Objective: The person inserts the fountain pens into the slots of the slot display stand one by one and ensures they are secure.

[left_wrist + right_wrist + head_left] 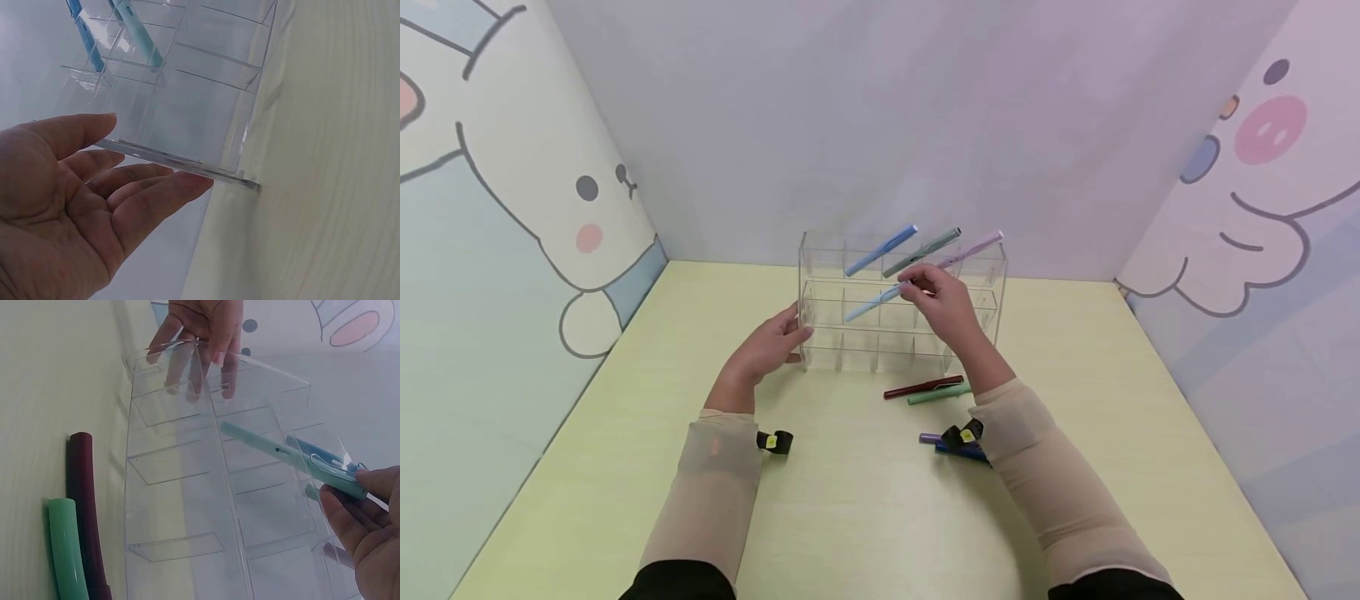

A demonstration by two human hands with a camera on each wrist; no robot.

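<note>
A clear acrylic pen rack with stepped, divided tiers stands on the table. My left hand holds its left side panel, thumb on one face and fingers on the other, as the left wrist view shows. With thumb and fingertips, my right hand pinches a light blue pen near its clip end. That pen slants over the middle tier, its free end down to the left among the dividers. Along the top tier lean a blue pen, a grey-green pen and a lilac pen.
In front of the rack lie a dark red pen and a green pen. Nearer me, partly under the right forearm, are a purple pen and a dark blue pen. A pale backdrop rises behind the rack.
</note>
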